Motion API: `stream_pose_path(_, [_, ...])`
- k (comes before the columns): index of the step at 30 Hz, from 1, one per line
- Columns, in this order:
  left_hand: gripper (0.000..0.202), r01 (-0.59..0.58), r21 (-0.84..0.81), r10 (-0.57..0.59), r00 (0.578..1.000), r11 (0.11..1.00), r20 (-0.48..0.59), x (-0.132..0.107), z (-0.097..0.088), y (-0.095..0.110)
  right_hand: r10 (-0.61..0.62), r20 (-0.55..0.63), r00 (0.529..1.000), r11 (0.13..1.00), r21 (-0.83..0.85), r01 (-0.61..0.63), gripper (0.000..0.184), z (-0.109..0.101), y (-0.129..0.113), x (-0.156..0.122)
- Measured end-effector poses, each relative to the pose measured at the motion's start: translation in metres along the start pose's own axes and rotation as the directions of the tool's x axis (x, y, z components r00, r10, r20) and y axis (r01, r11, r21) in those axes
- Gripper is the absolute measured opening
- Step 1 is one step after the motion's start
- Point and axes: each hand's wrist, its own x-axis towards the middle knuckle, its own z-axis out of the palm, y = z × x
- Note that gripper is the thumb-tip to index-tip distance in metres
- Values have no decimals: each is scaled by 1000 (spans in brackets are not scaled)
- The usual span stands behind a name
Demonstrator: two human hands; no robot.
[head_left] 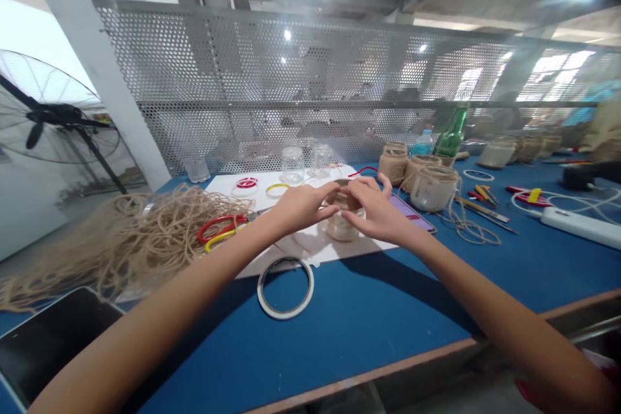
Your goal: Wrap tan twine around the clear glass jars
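In the middle of the table a glass jar (342, 230) stands upright on white paper, with brown twine round its upper part. My left hand (308, 207) is at the jar's rim from the left, thumb and fingers closed on the wrapped neck. From the right, my right hand (372, 208) holds the same neck, its thumb low against the glass and one finger raised. The fingers partly hide the twine. Red-handled scissors (220, 228) and a heap of loose twine (169, 223) lie left of my hands. A ring of white tape (262, 294) lies in front.
Two clear jars (292, 165) stand behind the paper. Twine-wrapped jars (392, 163), a half-wrapped jar (434, 187) and a green bottle (451, 134) are at right, near a phone (412, 213), tools (482, 210) and a power strip (579, 226). A tablet (58, 343) lies front left.
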Motion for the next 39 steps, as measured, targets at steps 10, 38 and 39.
stream_pose_path(10, [43,-3,-56,8,997,998,74,1,-1,-1,46,70,997,995,85,-51,12,-7,2,2])
stream_pose_path(38, [54,-36,-172,61,988,984,143,-2,-10,-35,-80,185,979,977,208,40,26,-18,33,0])
stream_pose_path(39, [52,-35,-181,62,987,983,145,-2,-9,-35,-75,186,980,977,212,34,26,-18,34,0])
